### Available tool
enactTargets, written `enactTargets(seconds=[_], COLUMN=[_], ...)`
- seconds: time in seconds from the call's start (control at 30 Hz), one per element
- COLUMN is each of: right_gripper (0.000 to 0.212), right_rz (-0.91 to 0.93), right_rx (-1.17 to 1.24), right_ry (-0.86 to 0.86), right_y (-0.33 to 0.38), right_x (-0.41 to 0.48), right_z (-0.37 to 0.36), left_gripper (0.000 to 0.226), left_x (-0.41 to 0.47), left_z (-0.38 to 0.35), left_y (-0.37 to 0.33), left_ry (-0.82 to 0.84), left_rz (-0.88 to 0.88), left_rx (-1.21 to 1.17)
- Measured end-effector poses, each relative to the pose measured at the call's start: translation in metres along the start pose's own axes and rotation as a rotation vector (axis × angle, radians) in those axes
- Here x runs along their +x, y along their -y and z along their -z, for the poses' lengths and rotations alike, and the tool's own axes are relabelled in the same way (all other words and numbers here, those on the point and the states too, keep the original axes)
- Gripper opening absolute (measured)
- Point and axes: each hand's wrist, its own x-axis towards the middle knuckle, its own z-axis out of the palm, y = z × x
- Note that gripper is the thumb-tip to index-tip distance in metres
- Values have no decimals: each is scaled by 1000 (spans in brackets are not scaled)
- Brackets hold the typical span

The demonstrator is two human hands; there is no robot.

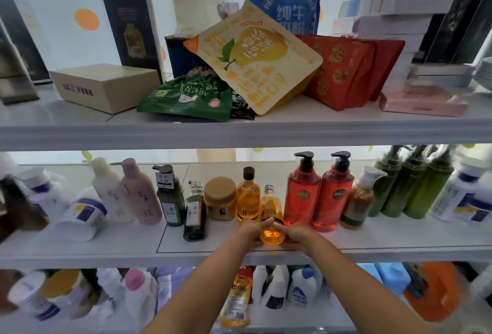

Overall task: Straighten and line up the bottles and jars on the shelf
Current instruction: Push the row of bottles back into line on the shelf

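Both hands are on the middle shelf (127, 246), clasped round the base of a small amber bottle (271, 208) with a silver cap. Left hand (251, 228) curls its fingers against the bottle's left side; right hand (294, 234) presses in from the opposite side; the bottle stands between the palms, near the shelf's front edge, tilted slightly. Just behind the left hand: a taller amber bottle (248, 195) with a black cap, upright. Further left of that hand, a tan-lidded jar (220, 199), then a dark green bottle (195, 214) standing forward of the row. Just beyond the right hand, two red pump bottles (318, 195) side by side, touching or nearly so. Upper shelf holds snack pouches (255, 59).
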Motion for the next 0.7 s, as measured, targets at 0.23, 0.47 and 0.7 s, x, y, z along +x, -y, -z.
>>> enactTargets(seconds=[0.23,0.47,0.7], right_gripper=[61,25,37], right_rz=[-12,42,170], right_rx=[77,155,144], right_ry=[15,14,-69], right_y=[1,-5,-13], right_x=[-3,-8,-14], right_z=[0,0,-2], left_gripper=[36,35,27], left_x=[-18,-23,-25], left_z=[-2,-4,-1], left_y=[5,15,19], left_ry=[-15,-41,-79], left_rz=[-169,-354,-457], left_rx=[14,62,150])
